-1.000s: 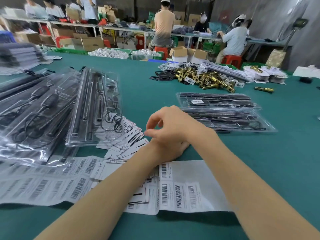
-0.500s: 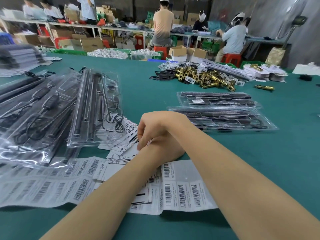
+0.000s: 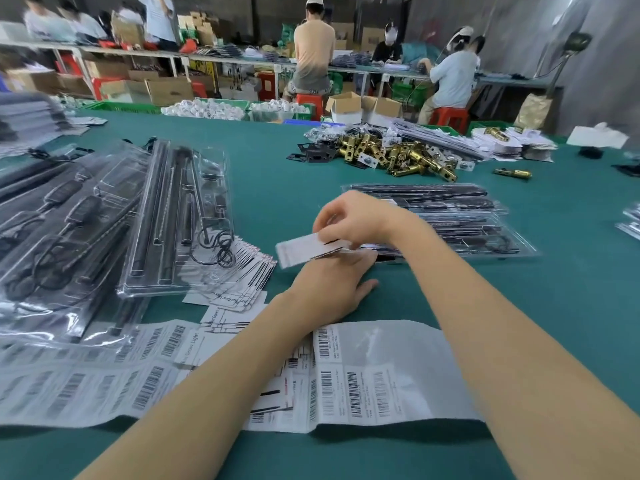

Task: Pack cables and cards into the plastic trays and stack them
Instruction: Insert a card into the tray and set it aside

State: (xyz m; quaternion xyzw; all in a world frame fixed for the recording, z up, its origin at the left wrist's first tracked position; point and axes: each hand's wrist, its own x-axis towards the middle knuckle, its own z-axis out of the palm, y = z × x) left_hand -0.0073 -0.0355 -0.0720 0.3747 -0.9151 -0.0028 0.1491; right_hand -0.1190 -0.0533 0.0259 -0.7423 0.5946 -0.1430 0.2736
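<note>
Right hand (image 3: 349, 220) pinches a card (image 3: 304, 250); left hand (image 3: 332, 285) lies flat beneath; nearby card (image 3: 188, 348) reads "Grow Light"

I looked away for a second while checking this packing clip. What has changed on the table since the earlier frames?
The right hand has lifted off the card pile and now pinches a white card, raised above the left hand, which has slid right onto the green table. The trays, barcode sheets and brass parts stayed put.
</note>
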